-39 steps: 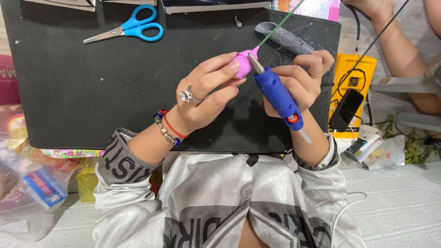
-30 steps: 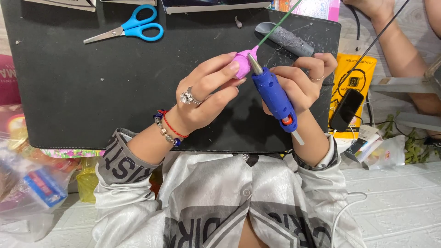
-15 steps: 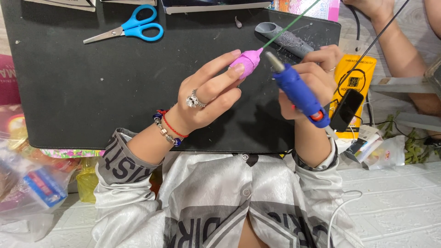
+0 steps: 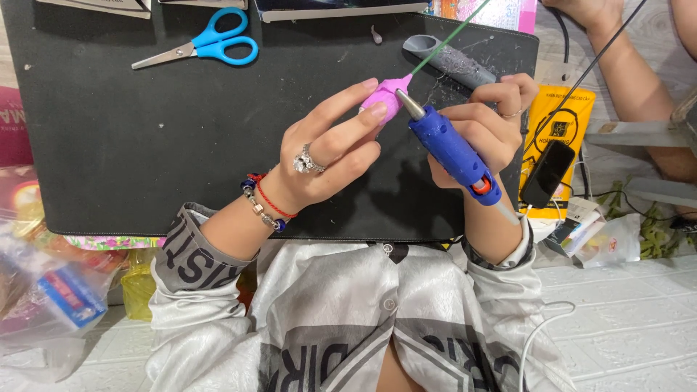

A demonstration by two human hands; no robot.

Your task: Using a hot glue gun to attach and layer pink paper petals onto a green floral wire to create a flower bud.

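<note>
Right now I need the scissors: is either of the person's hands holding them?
No. The blue scissors lie on the black mat, apart from both hands.

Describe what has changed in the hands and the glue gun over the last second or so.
The right hand tilted the blue glue gun back; its nozzle, earlier against the pink piece, now sits just beside it. The left hand keeps pinching that piece on its green stem. The scissors and the black mat are unchanged.

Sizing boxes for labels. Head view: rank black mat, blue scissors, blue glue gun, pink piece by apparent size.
1. black mat
2. blue glue gun and blue scissors: alike, and the gun is held nearer the camera, so unranked
3. pink piece
</note>
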